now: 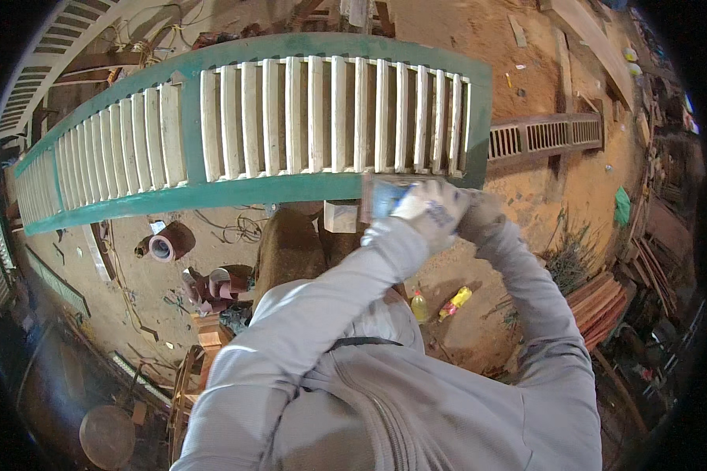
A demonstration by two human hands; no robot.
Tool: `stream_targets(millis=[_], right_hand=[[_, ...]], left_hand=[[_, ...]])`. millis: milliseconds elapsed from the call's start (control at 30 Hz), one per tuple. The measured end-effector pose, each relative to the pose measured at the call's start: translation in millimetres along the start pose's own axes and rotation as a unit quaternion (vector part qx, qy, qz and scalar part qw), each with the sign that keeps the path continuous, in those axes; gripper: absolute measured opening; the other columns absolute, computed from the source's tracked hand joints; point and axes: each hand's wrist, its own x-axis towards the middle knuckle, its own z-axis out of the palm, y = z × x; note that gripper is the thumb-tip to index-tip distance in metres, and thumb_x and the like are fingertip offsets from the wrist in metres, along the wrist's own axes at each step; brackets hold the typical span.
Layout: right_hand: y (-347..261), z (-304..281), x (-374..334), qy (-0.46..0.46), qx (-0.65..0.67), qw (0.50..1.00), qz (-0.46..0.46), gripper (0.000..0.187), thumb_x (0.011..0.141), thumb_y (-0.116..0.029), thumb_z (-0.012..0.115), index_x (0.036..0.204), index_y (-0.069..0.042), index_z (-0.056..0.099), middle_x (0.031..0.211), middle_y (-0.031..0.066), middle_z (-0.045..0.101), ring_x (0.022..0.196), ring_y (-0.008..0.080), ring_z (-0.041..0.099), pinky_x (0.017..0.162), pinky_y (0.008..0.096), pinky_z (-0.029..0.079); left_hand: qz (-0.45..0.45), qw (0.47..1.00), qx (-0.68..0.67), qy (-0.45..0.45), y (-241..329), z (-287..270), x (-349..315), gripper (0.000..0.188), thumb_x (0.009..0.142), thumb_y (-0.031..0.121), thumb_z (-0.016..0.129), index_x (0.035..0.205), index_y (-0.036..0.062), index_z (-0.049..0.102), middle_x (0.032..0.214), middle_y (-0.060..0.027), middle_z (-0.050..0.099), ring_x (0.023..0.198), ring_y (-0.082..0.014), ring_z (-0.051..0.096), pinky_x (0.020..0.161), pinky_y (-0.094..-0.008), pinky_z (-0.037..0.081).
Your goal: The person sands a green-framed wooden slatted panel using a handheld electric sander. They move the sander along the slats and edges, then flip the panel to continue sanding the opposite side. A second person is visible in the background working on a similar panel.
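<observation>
A long louvred shutter [275,185] with a green frame and off-white slats stretches across in front of me. At its near right corner is my left hand [432,210], in a white glove with blue marks. Its fingers are curled and blurred, next to a bluish rectangular thing [385,198] at the frame's near edge, whose kind I cannot make out. My right hand [481,213], also gloved, is close beside the left one at the shutter's right end. Its fingers are mostly hidden, and whatever it may hold does not show.
A pale wooden block [340,217] sits under the shutter's near edge. On the sandy ground are a yellow bottle [455,303], a clear bottle [419,308] and a pinkish cylinder [171,242]. Another slatted panel [546,137] lies at right, near stacked reddish boards [598,310].
</observation>
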Motion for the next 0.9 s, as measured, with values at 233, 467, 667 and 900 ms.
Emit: stream_targets(millis=[233, 467, 667, 900], right_hand=[[-191, -24, 86, -0.063, -0.068, 0.995, -0.049, 0.023, 0.094, -0.022, 0.056, 0.105, -0.01, 0.073, 0.102, 0.0123, 0.077, 0.097, 0.0277, 0.075, 0.083, 0.0412, 0.06], [-338, -8, 164, 0.052, 0.092, 0.986, -0.128, 0.018, 0.096, -0.018, 0.055, 0.103, -0.006, 0.067, 0.102, 0.013, 0.076, 0.094, 0.027, 0.076, 0.079, 0.0398, 0.061], [-313, -9, 155, 0.042, 0.099, 0.984, -0.14, 0.019, 0.097, -0.019, 0.053, 0.105, -0.006, 0.065, 0.102, 0.0134, 0.076, 0.095, 0.0274, 0.076, 0.078, 0.0398, 0.06], [-132, -11, 65, 0.01, 0.045, 0.997, -0.061, 0.023, 0.094, -0.022, 0.056, 0.108, -0.007, 0.065, 0.103, 0.0133, 0.076, 0.098, 0.0282, 0.075, 0.084, 0.0415, 0.059]], left_hand=[[-0.046, 0.996, 0.028, 0.071, -100, -73, -148, 0.069, 0.076, 0.037, 0.078, 0.137, 0.0125, 0.056, 0.128, -0.0151, 0.063, 0.121, -0.0355, 0.061, 0.106, -0.0493, 0.048], [-0.075, 0.984, 0.134, 0.087, -195, -124, -272, 0.07, 0.068, 0.032, 0.083, 0.13, 0.0094, 0.058, 0.122, -0.0162, 0.065, 0.113, -0.0363, 0.064, 0.098, -0.0501, 0.052], [-0.09, 0.982, 0.142, 0.083, -185, -109, -258, 0.071, 0.068, 0.034, 0.084, 0.128, 0.0084, 0.056, 0.125, -0.0186, 0.064, 0.113, -0.0386, 0.064, 0.095, -0.0506, 0.053], [-0.078, 0.992, 0.086, 0.043, -56, -56, -102, 0.07, 0.074, 0.039, 0.08, 0.134, 0.0106, 0.057, 0.127, -0.0166, 0.063, 0.119, -0.0358, 0.062, 0.104, -0.0481, 0.05]])
